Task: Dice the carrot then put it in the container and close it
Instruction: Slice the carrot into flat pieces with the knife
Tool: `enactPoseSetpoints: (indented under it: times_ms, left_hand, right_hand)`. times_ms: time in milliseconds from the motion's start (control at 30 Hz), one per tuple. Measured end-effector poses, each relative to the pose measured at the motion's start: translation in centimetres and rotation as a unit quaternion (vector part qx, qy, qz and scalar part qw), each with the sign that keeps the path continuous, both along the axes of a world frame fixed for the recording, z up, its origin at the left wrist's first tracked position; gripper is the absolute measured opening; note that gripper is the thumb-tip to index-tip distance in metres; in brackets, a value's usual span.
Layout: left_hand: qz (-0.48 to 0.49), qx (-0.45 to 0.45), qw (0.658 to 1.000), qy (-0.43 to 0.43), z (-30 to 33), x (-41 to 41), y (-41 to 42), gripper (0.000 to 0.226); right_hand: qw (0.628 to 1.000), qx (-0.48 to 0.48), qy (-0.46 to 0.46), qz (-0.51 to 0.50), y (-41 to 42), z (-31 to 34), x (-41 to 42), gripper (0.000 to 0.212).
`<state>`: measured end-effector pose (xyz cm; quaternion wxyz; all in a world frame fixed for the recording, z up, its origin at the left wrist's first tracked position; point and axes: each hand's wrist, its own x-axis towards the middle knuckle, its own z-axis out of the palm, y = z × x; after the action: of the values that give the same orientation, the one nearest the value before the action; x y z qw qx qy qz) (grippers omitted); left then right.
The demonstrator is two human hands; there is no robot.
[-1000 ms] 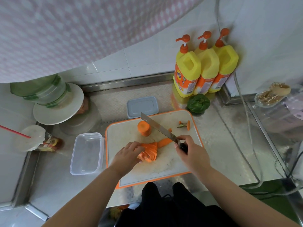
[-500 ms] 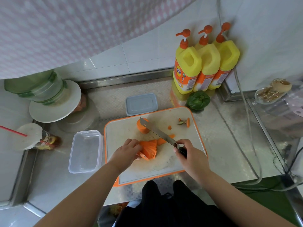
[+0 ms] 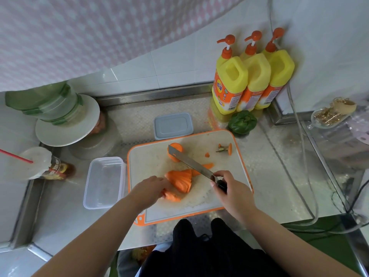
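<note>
Steel counter (image 3: 265,176), board (image 3: 151,162) in the middle. Right hand (image 3: 232,191) grips the knife (image 3: 191,162) over fanned carrot slices (image 3: 180,179) mid-board; left hand (image 3: 148,189) pinches 1 piece. Container (image 3: 103,182) sits left of board, lid (image 3: 172,125) behind.

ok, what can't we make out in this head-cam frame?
- Left hand fingertips: hidden behind its own back, so its hold on the carrot slices is unclear.
- Knife handle: wrapped by the right hand.
- Carrot chunk: partly behind the blade.
- Yellow bottles labels: too small to read.
</note>
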<state>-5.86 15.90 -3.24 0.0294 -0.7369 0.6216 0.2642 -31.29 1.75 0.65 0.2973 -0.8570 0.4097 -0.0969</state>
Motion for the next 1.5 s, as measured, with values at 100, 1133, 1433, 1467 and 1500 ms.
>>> enactPoseSetpoints:
  times_ms: [100,1133,1433,1467,1500]
  left_hand:
    - [0.026,0.100,0.994,0.029,0.2,0.0,-0.1,0.031]
    - [0.166,-0.144,0.972,0.088,-1.6,-0.9,6.7,0.035]
    - [0.138,-0.197,0.969,0.051,-2.5,-1.8,6.2,0.041]
    - [0.139,-0.201,0.968,0.052,-2.5,-1.8,6.2,0.044]
    - [0.140,-0.202,0.968,0.054,-2.4,-1.9,6.3,0.048]
  right_hand:
    - [1.000,0.003,-0.004,0.021,0.3,-0.2,0.2,0.027]
    - [0.952,0.139,0.245,0.124,3.7,-0.5,4.5,0.023]
    - [0.951,0.135,0.247,0.129,3.7,-0.2,4.5,0.023]
    - [0.950,0.137,0.247,0.130,3.7,-0.1,4.5,0.023]
    - [0.950,0.140,0.248,0.132,3.7,-0.1,4.5,0.022]
